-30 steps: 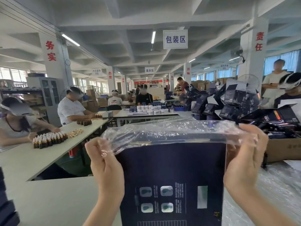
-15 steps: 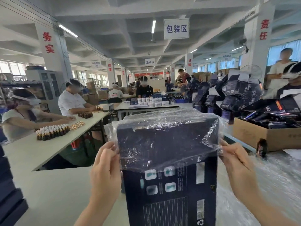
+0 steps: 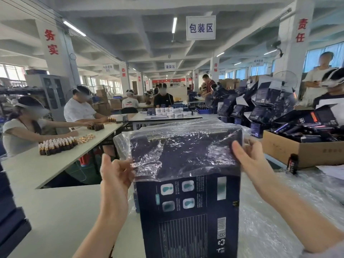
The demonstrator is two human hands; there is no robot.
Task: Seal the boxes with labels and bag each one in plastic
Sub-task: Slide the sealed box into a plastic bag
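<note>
At the near edge of a pale worktable [image 3: 55, 211], a tall dark-blue box [image 3: 188, 211] stood upright, its long axis vertical and its broad printed face turned toward the camera. A clear plastic bag [image 3: 182, 146], thin, glossy and crinkled, was drawn mouth-down over the box's top and covered only its upper part. The left hand [image 3: 116, 175] pinched the bag's lower edge at the box's left side, thumb against curled fingers. The right hand [image 3: 249, 159] pinched the bag at the box's right edge, thumb on the front face. Loose sheets of clear plastic [image 3: 279, 220] lay spread over the table to the right of the box. Behind them sat an open brown cardboard carton [image 3: 301, 153] filled with dark items, with a small dark bottle [image 3: 292, 163] standing just before it. Farther back rose a heap of open dark boxes [image 3: 260, 103]. On a long table [image 3: 28, 170] to the left, seated workers handled rows of small brown bottles [image 3: 57, 145]. Overhead hung a white sign [image 3: 201, 27] with blue characters.
</note>
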